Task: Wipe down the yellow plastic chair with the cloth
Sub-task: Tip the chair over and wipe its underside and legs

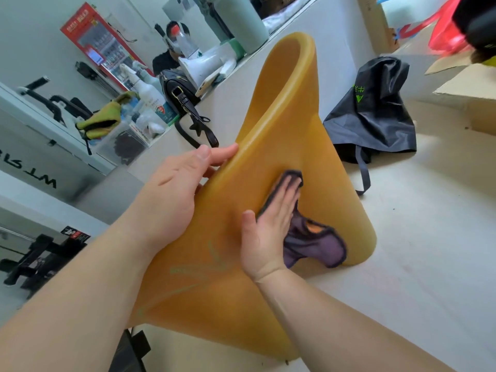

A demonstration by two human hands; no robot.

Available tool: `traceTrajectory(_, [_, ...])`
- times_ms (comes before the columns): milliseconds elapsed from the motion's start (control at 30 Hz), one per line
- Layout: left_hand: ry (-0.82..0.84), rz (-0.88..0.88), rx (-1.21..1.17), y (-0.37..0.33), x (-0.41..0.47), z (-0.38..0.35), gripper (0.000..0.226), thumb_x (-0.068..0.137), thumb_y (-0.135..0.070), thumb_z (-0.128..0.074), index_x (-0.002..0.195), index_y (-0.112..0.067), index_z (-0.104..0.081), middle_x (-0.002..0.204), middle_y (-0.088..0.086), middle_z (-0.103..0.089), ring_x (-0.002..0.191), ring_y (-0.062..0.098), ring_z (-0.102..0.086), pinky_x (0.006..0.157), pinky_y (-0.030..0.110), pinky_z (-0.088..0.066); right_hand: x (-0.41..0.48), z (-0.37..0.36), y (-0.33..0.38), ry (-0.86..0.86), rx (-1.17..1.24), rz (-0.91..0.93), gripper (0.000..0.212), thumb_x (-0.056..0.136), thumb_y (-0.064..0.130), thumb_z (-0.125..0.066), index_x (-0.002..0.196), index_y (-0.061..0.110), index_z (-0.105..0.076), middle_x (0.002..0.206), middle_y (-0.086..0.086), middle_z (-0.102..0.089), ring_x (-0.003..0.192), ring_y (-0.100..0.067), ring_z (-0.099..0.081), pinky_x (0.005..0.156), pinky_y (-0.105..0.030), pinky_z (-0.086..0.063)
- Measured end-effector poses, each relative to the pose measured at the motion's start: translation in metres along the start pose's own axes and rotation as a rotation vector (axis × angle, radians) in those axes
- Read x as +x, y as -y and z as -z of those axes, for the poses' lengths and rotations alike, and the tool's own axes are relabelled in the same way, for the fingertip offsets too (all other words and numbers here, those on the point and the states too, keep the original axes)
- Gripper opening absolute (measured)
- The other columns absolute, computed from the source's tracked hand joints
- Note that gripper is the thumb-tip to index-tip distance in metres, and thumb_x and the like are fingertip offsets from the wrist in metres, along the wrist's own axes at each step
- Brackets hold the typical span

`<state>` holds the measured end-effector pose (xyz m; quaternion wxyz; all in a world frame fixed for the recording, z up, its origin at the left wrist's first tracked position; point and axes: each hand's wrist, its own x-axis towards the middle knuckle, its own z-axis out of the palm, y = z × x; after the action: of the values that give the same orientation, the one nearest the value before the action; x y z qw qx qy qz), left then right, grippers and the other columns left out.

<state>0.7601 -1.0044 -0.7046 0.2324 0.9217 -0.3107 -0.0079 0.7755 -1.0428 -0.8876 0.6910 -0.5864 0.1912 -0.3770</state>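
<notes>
Left hand is gripping the chair by its rim. Right hand is pressing flat, fingers straight, on the cloth against the chair's broad face. The chair is lying tipped on the floor, with a bag behind it. Risk: with the cloth's tail hanging loose, a hard push could bunch it or skid the chair.

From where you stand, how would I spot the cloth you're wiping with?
Find the big yellow chair filling the middle of the view. On its curved surface, the right hand presses flat on a cloth. It is purple with a dark stitched edge, unlike the black bag lying beyond the chair.
</notes>
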Motion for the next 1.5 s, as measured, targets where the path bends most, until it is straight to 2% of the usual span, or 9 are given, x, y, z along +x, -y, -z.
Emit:
traceTrajectory(200, [-0.026,-0.097,-0.024,0.010,0.001,0.000,0.054,0.104,-0.051,-0.015,0.128,-0.045,-0.063,0.116,-0.026,-0.064,0.112,-0.003,-0.055,0.084,0.003,-0.040,0.002,0.006,0.021,0.065,0.166,-0.405,0.112,0.067,0.088,-0.013,0.158,0.030,0.015,0.168,0.004,0.022,0.155,-0.013,0.018,0.125,-0.044,0.008])
traceTrajectory(333, [-0.051,-0.122,-0.045,0.011,0.002,-0.001,0.054,0.103,-0.047,-0.017,0.126,-0.042,-0.065,0.118,-0.023,-0.067,0.114,0.004,-0.059,0.092,0.017,-0.045,-0.005,0.006,0.072,0.109,0.182,-0.045,0.128,0.058,0.105,0.002,0.159,0.028,0.020,0.164,0.011,0.033,0.149,-0.010,0.034,0.119,-0.040,0.022])
traceTrajectory(467, [-0.043,-0.103,-0.060,0.013,0.001,0.001,0.056,0.102,-0.052,-0.016,0.126,-0.046,-0.066,0.122,-0.016,-0.067,0.118,0.010,-0.059,0.100,0.035,-0.046,0.004,-0.002,0.081,0.018,0.109,0.102,0.116,0.067,0.097,0.007,0.162,0.031,0.009,0.168,0.006,0.025,0.152,-0.019,0.030,0.119,-0.060,0.015])
traceTrajectory(533, [-0.037,-0.112,-0.026,0.013,0.000,0.000,0.056,0.101,-0.054,-0.016,0.128,-0.046,-0.064,0.123,-0.020,-0.066,0.117,0.005,-0.058,0.100,0.027,-0.045,0.007,-0.004,0.070,-0.039,0.055,0.163,0.109,0.071,0.095,0.007,0.161,0.035,0.006,0.170,0.003,0.020,0.154,-0.023,0.024,0.118,-0.066,0.009])
traceTrajectory(667, [-0.027,-0.066,-0.038,0.009,-0.001,0.000,0.057,0.097,-0.061,-0.015,0.124,-0.052,-0.065,0.116,-0.026,-0.064,0.111,-0.004,-0.057,0.088,0.005,-0.041,0.023,-0.002,0.041,-0.116,0.060,0.080,0.108,0.065,0.100,0.004,0.158,0.045,0.009,0.170,0.005,0.016,0.156,-0.024,0.018,0.120,-0.062,0.007])
traceTrajectory(867, [-0.001,-0.024,-0.026,0.013,-0.001,0.000,0.057,0.095,-0.066,-0.011,0.124,-0.061,-0.059,0.125,-0.014,-0.062,0.114,0.009,-0.058,0.102,0.037,-0.044,0.024,0.010,0.007,-0.004,0.112,-0.312,0.113,0.069,0.095,-0.010,0.161,0.031,0.009,0.168,0.002,0.024,0.156,-0.027,0.017,0.123,-0.058,0.002])
traceTrajectory(1067, [-0.020,-0.053,-0.034,0.013,-0.001,0.002,0.057,0.098,-0.060,-0.012,0.125,-0.055,-0.063,0.124,-0.017,-0.064,0.114,0.003,-0.057,0.097,0.027,-0.042,-0.019,-0.002,0.053,0.079,-0.021,0.154,0.114,0.070,0.098,0.000,0.159,0.030,0.018,0.167,-0.003,0.028,0.152,-0.027,0.031,0.120,-0.057,0.017])
traceTrajectory(1267, [-0.054,-0.064,-0.077,0.016,0.002,-0.001,0.057,0.100,-0.058,-0.016,0.124,-0.049,-0.067,0.119,-0.005,-0.068,0.108,0.018,-0.063,0.100,0.044,-0.048,0.029,0.007,0.051,-0.031,0.059,0.126,0.103,0.063,0.100,0.004,0.154,0.053,0.011,0.168,0.007,0.024,0.153,-0.021,0.027,0.117,-0.066,0.012])
traceTrajectory(1500, [-0.049,-0.136,0.005,0.012,0.000,-0.002,0.055,0.103,-0.050,-0.015,0.130,-0.043,-0.061,0.123,-0.022,-0.065,0.114,-0.001,-0.058,0.091,0.010,-0.041,0.009,0.006,0.013,0.067,0.104,-0.242,0.111,0.070,0.098,-0.013,0.158,0.035,0.013,0.167,0.002,0.027,0.155,-0.025,0.021,0.123,-0.058,0.005])
